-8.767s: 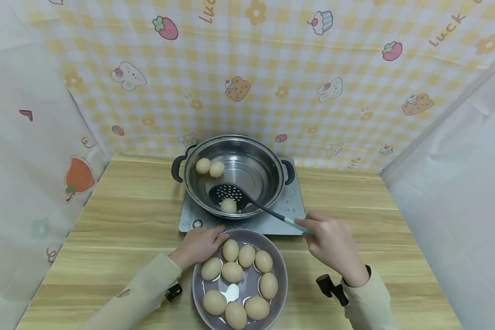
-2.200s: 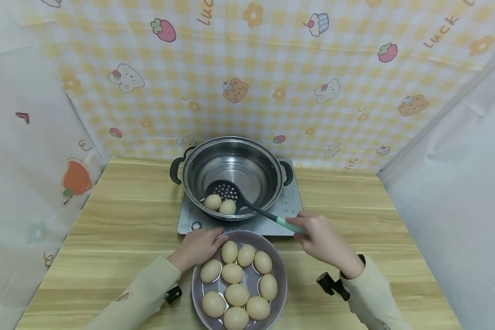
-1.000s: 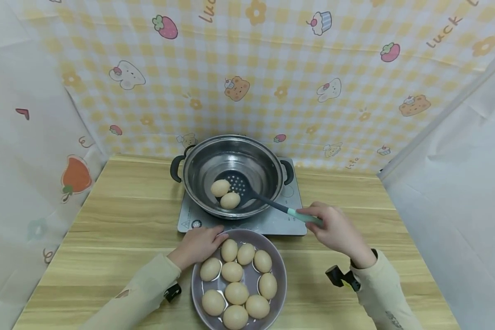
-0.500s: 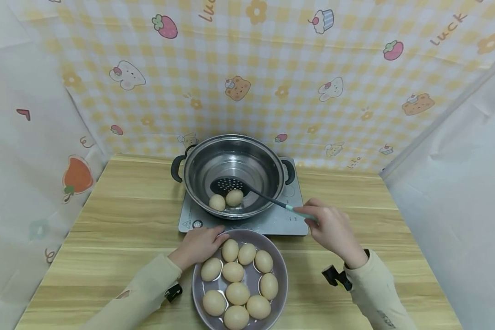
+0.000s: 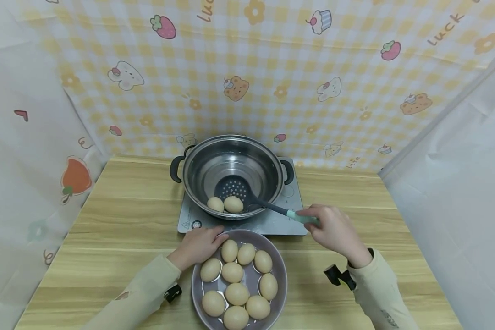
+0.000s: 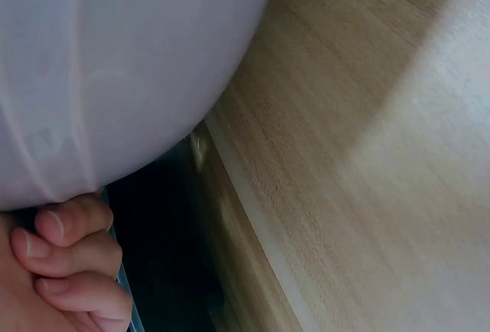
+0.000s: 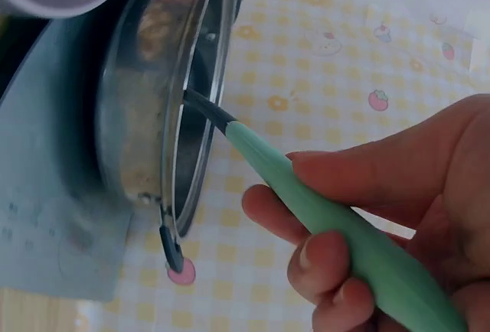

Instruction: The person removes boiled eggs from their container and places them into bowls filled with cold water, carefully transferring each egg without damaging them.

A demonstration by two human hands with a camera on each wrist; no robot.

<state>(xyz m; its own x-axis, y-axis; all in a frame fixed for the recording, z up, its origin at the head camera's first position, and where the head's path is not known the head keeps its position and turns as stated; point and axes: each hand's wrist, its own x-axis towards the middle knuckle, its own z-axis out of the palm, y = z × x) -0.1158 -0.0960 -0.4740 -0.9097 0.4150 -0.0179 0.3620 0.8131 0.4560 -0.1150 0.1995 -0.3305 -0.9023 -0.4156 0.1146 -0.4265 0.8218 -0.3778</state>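
Note:
My right hand grips the mint-green handle of a skimmer, thumb on top and fingers curled beneath. Its dark perforated head is down inside a steel pot. Two eggs lie side by side against the pot's near wall; the right egg overlaps the skimmer head's near edge, and the left egg is beside it. My left hand holds the far-left rim of a purple-grey bowl, thumb along the rim. In the left wrist view, curled fingers sit against the bowl's outer wall.
Several eggs fill the bowl, which stands just in front of the pot. Under the pot is a flat grey induction cooker on the wood-grain table. A checked cloth hangs close behind. The pot has black side handles.
Earlier the pot held three eggs; one fewer is there now and the bowl has one more. Lately the two remaining eggs have shifted to the near wall as the skimmer moved. The left hand stays put.

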